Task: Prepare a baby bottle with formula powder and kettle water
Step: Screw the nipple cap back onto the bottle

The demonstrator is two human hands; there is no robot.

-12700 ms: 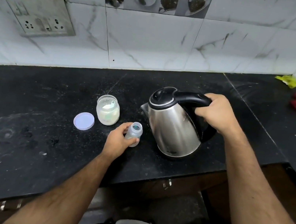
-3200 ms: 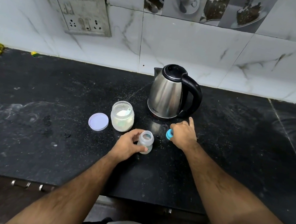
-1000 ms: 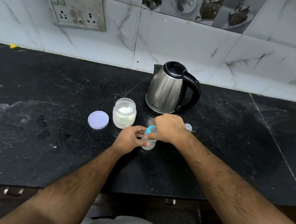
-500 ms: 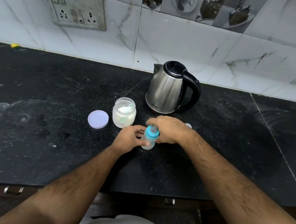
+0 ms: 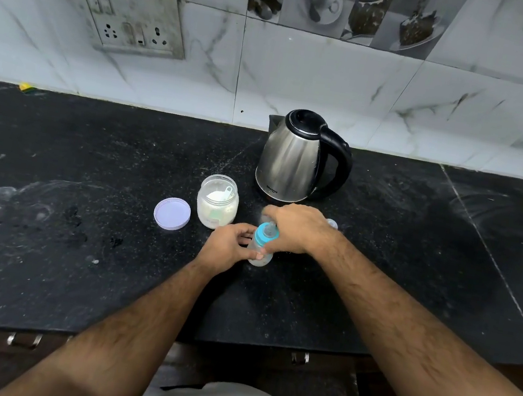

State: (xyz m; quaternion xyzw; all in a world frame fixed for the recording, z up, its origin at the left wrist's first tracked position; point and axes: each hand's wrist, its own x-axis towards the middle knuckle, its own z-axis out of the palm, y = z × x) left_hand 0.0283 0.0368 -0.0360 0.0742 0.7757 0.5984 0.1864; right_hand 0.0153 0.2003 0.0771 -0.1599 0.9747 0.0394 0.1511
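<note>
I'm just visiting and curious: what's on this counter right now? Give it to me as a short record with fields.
left hand: grips baby bottle body
right hand: on the blue teat ring
kettle: upright behind the hands, lid shut
formula jar: open, scoop inside
jar lid: flat on countertop, left of jar
clear cap: behind right wrist

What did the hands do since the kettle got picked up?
The right hand let go of the kettle, now standing by the wall, fetched the blue teat ring and put it on the bottle. The left hand kept holding the bottle. Powder jar and lid stayed.
</note>
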